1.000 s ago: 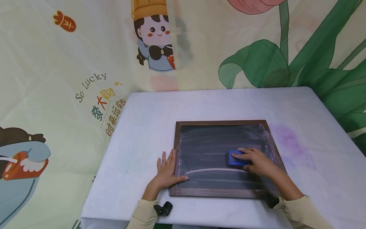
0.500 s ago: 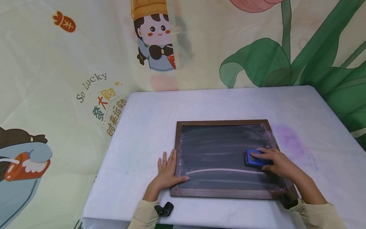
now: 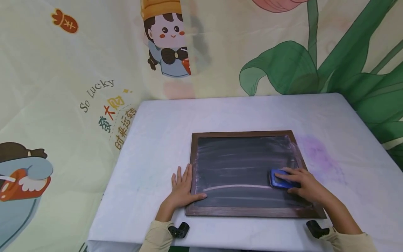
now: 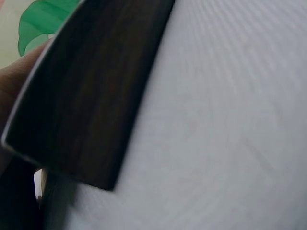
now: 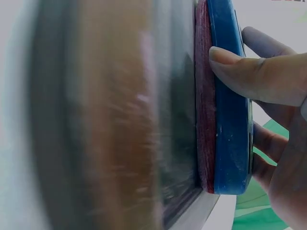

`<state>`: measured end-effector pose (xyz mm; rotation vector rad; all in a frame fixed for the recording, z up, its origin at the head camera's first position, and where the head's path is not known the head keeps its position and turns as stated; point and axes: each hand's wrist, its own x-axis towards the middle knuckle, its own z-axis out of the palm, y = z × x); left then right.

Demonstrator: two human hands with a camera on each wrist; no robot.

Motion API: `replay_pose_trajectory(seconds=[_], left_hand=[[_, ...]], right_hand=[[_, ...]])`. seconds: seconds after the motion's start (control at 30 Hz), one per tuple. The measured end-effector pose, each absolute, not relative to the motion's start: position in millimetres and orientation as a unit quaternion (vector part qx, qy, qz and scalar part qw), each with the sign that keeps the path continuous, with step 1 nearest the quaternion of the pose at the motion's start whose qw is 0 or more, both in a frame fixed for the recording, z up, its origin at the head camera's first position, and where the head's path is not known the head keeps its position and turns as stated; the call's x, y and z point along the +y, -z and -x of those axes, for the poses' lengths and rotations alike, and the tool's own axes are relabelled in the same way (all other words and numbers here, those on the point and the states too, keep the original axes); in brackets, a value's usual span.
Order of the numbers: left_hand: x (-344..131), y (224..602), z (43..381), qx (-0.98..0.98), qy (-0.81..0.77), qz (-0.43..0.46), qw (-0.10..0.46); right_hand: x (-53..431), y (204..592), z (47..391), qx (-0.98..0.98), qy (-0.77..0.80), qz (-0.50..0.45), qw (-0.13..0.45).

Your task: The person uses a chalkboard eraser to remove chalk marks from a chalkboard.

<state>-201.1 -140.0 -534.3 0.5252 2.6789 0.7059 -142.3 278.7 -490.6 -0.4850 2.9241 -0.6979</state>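
A small blackboard (image 3: 233, 161) in a dark wooden frame lies on the table, streaked with faint chalk smears. One curved chalk line (image 3: 233, 186) crosses its lower part. My left hand (image 3: 181, 194) rests on the board's left edge, fingers spread and thumb over the frame. With my right hand (image 3: 305, 183) I grip a blue board eraser (image 3: 281, 179) near the board's right side, over the right end of the line. In the right wrist view the eraser (image 5: 230, 120) shows a reddish felt pad against the board, with the thumb on its side.
A white cloth (image 3: 157, 140) covers the table, with a purple stain (image 3: 318, 155) right of the board. Black wrist cameras sit at both cuffs. Printed curtains (image 3: 217, 52) hang behind and to the left of the table.
My right hand has slid the eraser rightward across the board, then slightly toward me onto the line's right end. The left hand stays in place on the frame.
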Motion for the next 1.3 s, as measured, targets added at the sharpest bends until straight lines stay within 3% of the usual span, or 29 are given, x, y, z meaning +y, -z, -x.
replay_pose_trajectory(seconds=[0.3, 0.57, 0.77, 1.3], left_hand=[[-136.9, 533.6, 201.1, 0.939, -0.239, -0.179, 0.168], [-135.0, 535.3, 198.7, 0.938, -0.241, -0.183, 0.168], [-133.5, 536.5, 199.8, 0.943, -0.245, -0.179, 0.137], [-132.4, 539.5, 202.4, 0.942, -0.252, -0.171, 0.138]], right_hand=[[274.9, 490.8, 110.8, 0.957, 0.256, 0.122, 0.066], [275.3, 490.4, 109.8, 0.953, 0.27, 0.129, 0.053], [264.6, 491.4, 114.6, 0.959, 0.252, 0.125, 0.033], [135.6, 487.8, 163.9, 0.946, 0.204, 0.242, 0.067]])
